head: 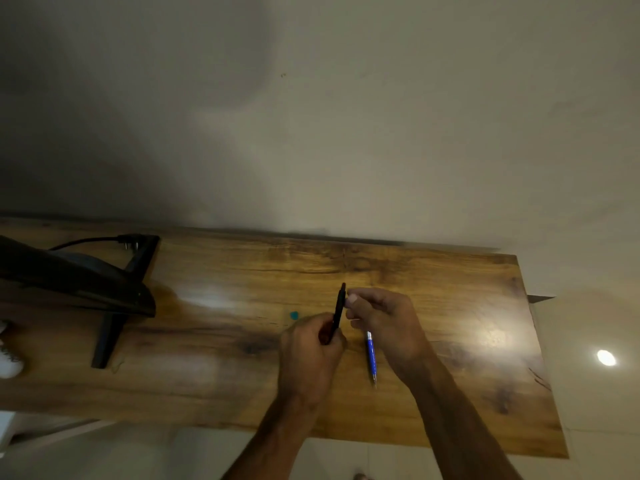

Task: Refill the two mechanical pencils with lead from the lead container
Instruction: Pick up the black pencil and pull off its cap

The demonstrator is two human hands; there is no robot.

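A black mechanical pencil [339, 308] stands nearly upright over the wooden desk [242, 358], gripped low on its barrel by my left hand [308, 355]. My right hand [381, 322] is just to its right, fingers pinched together beside the pencil's top end; what they pinch is too small to see. A blue mechanical pencil [371, 358] lies flat on the desk, partly under my right hand, its tip pointing toward me. A small teal object [294, 315] rests on the desk left of my hands.
A black monitor [72, 278] on a stand [107, 337] with a cable occupies the desk's left part. The wall runs along the desk's far edge. The desk's right edge [540, 341] and near edge are close to my arms.
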